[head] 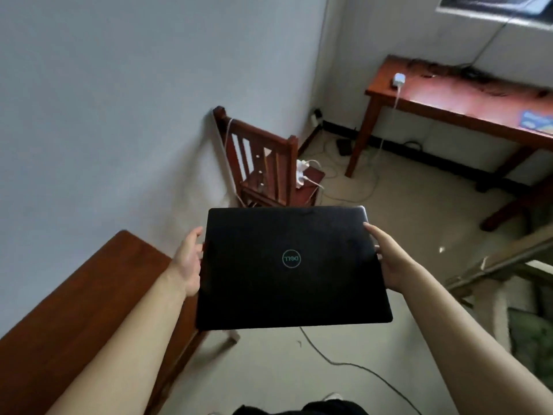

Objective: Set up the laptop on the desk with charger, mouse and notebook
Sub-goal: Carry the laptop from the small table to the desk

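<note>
A closed black laptop (pixel 291 266) with a round logo on its lid hangs in the air in front of me, lid up. My left hand (pixel 189 262) grips its left edge and my right hand (pixel 389 259) grips its right edge, fingers hidden underneath. A reddish wooden desk (pixel 466 106) stands at the far right against the wall. On the desk lie a white charger block (pixel 398 79) with a white cable, tangled dark cables (pixel 478 77) and a blue notebook (pixel 537 121) at the right edge. No mouse is in view.
A brown wooden table (pixel 83 310) sits at my lower left. A wooden chair (pixel 269 166) with a white power strip (pixel 302 173) on its seat stands by the wall. Cables trail over the floor (pixel 344 187). Wooden planks (pixel 496 262) lie at right.
</note>
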Motion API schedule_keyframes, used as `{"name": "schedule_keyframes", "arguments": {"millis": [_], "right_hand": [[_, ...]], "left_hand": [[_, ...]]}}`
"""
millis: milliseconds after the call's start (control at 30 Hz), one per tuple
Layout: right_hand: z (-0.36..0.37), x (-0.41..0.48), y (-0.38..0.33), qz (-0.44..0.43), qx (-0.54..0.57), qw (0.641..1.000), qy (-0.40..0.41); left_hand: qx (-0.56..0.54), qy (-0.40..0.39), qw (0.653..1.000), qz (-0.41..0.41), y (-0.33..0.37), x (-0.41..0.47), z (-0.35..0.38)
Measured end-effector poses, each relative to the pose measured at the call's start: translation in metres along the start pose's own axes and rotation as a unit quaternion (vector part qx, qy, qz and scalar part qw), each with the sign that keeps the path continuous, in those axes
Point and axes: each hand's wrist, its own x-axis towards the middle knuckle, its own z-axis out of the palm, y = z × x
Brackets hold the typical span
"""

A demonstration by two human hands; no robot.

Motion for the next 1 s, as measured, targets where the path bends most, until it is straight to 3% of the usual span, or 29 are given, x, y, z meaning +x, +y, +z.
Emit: {"name": "schedule_keyframes", "arguments": {"millis": [167, 400, 667, 1000], "right_hand": [[-0.138, 0.000, -0.031, -0.014, 0.065, 0.998, -0.013], [-0.270, 0.008, -0.069, 0.057, 0.054, 0.996, -0.033], [-0.343, 0.056, -0.107, 0.058, 0.163, 0.985, 0.001], [-0.402, 0.183, -0.239, 0.063, 0.215, 0.969, 0.108]], "left_hand": [[0.038, -0.096, 0.994, -0.022, 0.015, 0.020, 0.140], [0.089, -0.145, 0.983, -0.066, 0.036, 0.054, 0.249], [0.149, -0.173, 0.970, -0.086, 0.073, 0.148, 0.362], [0.261, -0.229, 0.927, -0.141, 0.174, 0.322, 0.542]]}}
